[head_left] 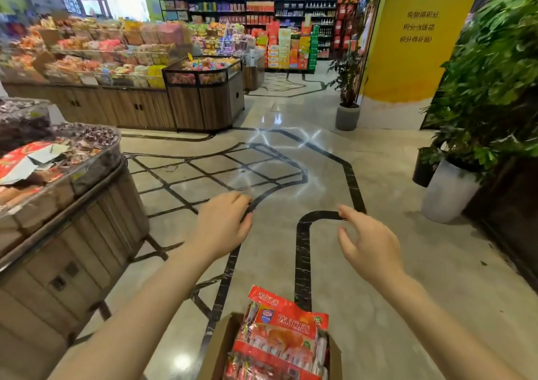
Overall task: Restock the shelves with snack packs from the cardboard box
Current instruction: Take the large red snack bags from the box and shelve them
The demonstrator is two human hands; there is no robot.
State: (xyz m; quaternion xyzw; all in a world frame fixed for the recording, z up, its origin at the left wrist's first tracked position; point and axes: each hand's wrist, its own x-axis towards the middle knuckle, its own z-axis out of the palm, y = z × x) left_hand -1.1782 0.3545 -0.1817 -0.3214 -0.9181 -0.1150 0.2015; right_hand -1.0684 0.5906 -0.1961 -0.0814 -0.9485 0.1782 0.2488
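A cardboard box (217, 347) sits on the floor at the bottom centre, its flaps up. Red snack packs (283, 336) stand in it, one sticking out above the rim. My left hand (224, 222) hovers above and beyond the box, fingers loosely curled, holding nothing. My right hand (369, 243) is beside it, fingers spread, empty. Both hands are well clear of the packs. A wooden display stand (87, 234) with a bin of wrapped snacks and a red pack (23, 155) is at my left.
A long wooden snack counter (122, 106) and a corner candy bin (203, 74) stand further back left. Potted plants (454, 187) and a yellow pillar (413, 45) line the right. Glossy tiled floor (291, 152) stretches ahead toward back shelving (262, 10).
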